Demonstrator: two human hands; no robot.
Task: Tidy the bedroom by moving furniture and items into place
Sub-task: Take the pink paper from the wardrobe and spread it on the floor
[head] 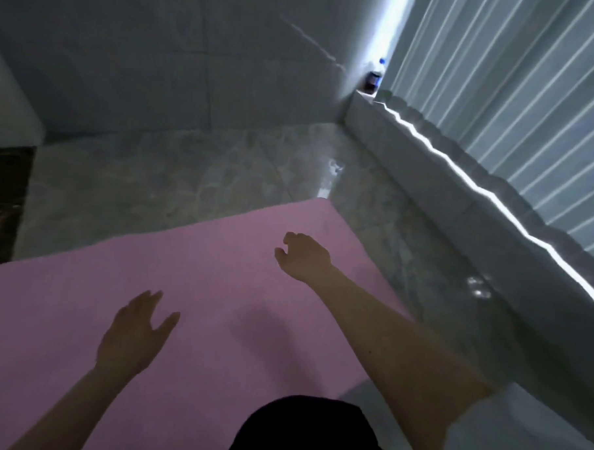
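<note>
Pink mat (218, 289) lay flat on the glossy tiled floor (189, 172), its far corner near the window-side ledge (427, 169) but not touching it. Left hand (130, 336) hovered over the mat, fingers straight and relaxed, holding nothing. Right hand (304, 255) reached further out, fingers loosely curled, empty; contact with the mat couldn't be told. Bottle (375, 77) stood on the ledge in the corner beside the curtain (515, 98). Mat looked spread; final placement seemingly still pending.

pink mat (218, 289): matt, smooth, foam-like
floor (189, 172): glossy marbled grey tile, reflective
wall (160, 55): smooth grey tile
curtain (532, 99): pleated pale cloth
bottle (375, 77): clear plastic, blue cap
</note>
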